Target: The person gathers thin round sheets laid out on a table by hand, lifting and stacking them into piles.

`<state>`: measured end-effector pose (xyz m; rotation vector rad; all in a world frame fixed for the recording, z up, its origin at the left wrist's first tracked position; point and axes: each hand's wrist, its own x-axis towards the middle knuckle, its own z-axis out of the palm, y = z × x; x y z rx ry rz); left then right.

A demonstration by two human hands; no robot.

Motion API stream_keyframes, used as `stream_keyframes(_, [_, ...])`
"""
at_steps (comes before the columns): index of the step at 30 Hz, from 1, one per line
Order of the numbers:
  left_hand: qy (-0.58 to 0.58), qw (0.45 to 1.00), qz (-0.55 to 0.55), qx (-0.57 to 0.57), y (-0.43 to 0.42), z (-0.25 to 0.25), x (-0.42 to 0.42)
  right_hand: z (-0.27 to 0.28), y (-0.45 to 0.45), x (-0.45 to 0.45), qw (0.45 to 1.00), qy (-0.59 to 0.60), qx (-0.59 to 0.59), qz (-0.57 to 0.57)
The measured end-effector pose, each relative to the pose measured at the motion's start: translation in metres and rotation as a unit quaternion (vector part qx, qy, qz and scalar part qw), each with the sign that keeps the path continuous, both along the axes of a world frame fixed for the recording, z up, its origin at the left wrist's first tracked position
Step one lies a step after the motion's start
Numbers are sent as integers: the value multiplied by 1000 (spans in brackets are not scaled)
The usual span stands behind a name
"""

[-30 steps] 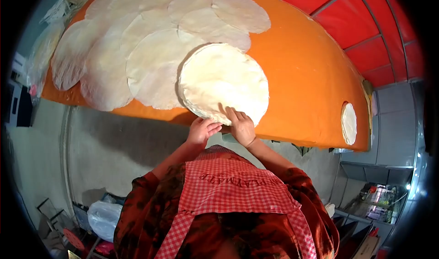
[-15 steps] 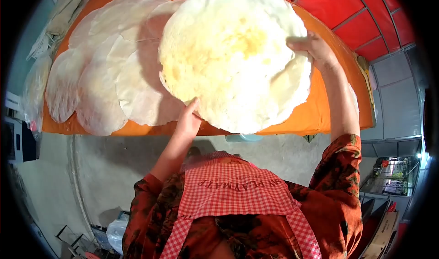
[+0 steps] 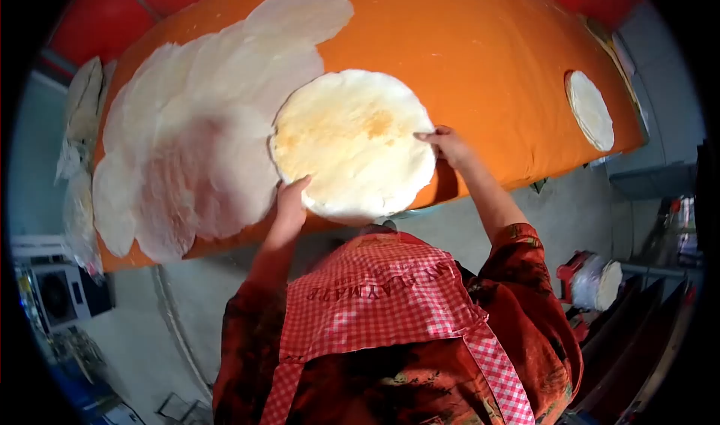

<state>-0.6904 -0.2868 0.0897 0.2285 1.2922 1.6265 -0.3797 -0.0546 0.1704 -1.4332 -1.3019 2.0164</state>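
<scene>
Both my hands grip a large round flatbread (image 3: 352, 144), pale with light brown patches, over the front edge of the orange-covered table (image 3: 480, 65). At its lower left rim, my left hand (image 3: 291, 204) is closed with the thumb on top. My right hand (image 3: 448, 146) pinches the right rim, thumb on the upper face; the fingers beneath are partly hidden. To the left, several thin round flatbread sheets (image 3: 202, 87) lie overlapping on the cloth, and the held one covers part of their right side.
Another small pile of flatbread (image 3: 590, 110) lies at the table's right end. Plastic bags (image 3: 79, 200) hang along the left edge. On the floor at left stands a dark-fronted appliance (image 3: 64, 294). A wrapped round bundle (image 3: 596, 281) is at the lower right.
The flatbread has come down and closer to my body, with both hands still on it. My view has shifted, so more of the table's right side shows.
</scene>
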Motion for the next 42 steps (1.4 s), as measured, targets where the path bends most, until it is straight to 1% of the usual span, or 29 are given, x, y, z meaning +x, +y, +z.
stream_keyframes(1, [-9, 1000, -5, 3, 2, 3, 1, -30, 7, 2, 998, 1, 53, -29])
stream_keyframes(2, [-19, 1000, -6, 6, 1, 8, 4, -35, 7, -1, 995, -10, 77, -55])
stream_keyframes(4, [-16, 1000, -6, 13, 10, 23, 11, -49, 16, -4, 992, 15, 76, -94])
stream_keyframes(6, [7, 1000, 1, 20, 18, 36, 20, -34, 26, -3, 988, 47, 119, -83])
stream_keyframes(7, [47, 998, -4, 51, 29, 31, 20, -31, 34, -1, 984, 64, 145, -82])
stream_keyframes(9, [78, 997, 11, 23, 64, 55, 29, -45, 59, 5, 973, 109, 179, -99])
stream_keyframes(10, [82, 997, 5, 1, 85, 59, 27, -43, 72, 14, 970, 135, 156, -128])
stream_keyframes(11, [94, 995, -17, 33, 107, 67, 26, -30, 75, 22, 964, 153, 140, -167])
stream_keyframes(12, [108, 994, -16, 29, 126, 86, 33, -18, 80, 28, 955, 172, 127, -207])
stream_keyframes(13, [129, 990, -29, 38, 143, 90, 32, -15, 83, 35, 947, 187, 121, -230])
stream_keyframes(14, [114, 991, -66, 4, 151, 98, 33, -13, 80, 44, 939, 202, 115, -256])
stream_keyframes(15, [82, 993, -81, -23, 155, 89, 34, -19, 74, 53, 937, 203, 128, -253])
stream_keyframes(16, [52, 992, -98, -51, 158, 76, 35, -38, 71, 70, 959, 135, 115, -220])
stream_keyframes(17, [15, 987, -146, -65, 151, 69, 41, -53, 56, 69, 951, 165, 84, -247])
stream_keyframes(18, [-5, 981, -156, -114, 145, 60, 49, -58, 39, 63, 942, 161, 34, -293])
stream_keyframes(19, [-31, 987, -137, -78, 138, 42, 51, -74, 30, 75, 952, 139, -55, -269])
stream_keyframes(20, [-57, 990, -118, -45, 130, 28, 53, -59, 17, 72, 946, 127, -99, -281])
stream_keyframes(23, [-47, 996, -2, -72, 114, 27, 72, -36, 0, 67, 918, 217, -159, -292])
stream_keyframes(26, [-54, 986, 32, -151, 91, 70, 108, -17, -2, 62, 902, 251, -195, -292])
stream_keyframes(27, [-177, 970, 23, -164, 90, 65, 112, -18, -2, 63, 899, 255, -204, -291])
stream_keyframes(30, [-249, 963, -101, 21, 97, 64, 121, -25, -8, 64, 910, 236, -199, -278])
stream_keyframes(31, [-281, 957, -58, 39, 104, 64, 129, -31, -10, 64, 916, 225, -190, -272])
stream_keyframes(32, [-228, 972, -52, -8, 108, 30, 122, -35, -6, 66, 920, 229, -178, -265])
stream_keyframes(33, [-174, 982, -48, -55, 115, -31, 111, -39, 0, 73, 923, 234, -164, -258])
stream_keyframes(35, [-116, 991, 13, -65, 118, 11, 123, -58, 31, 96, 920, 274, -147, -238])
stream_keyframes(36, [-86, 993, 43, -72, 119, 35, 129, -45, 41, 103, 909, 256, -149, -292])
stream_keyframes(38, [-77, 994, 68, -22, 122, 19, 127, -38, 68, 109, 916, 290, -108, -256])
stream_keyframes(41, [-34, 995, 79, -50, 125, 29, 118, -39, 103, 104, 949, 259, -106, -146])
stream_keyframes(42, [-7, 997, 64, -41, 127, 26, 111, -42, 106, 101, 962, 210, -95, -149])
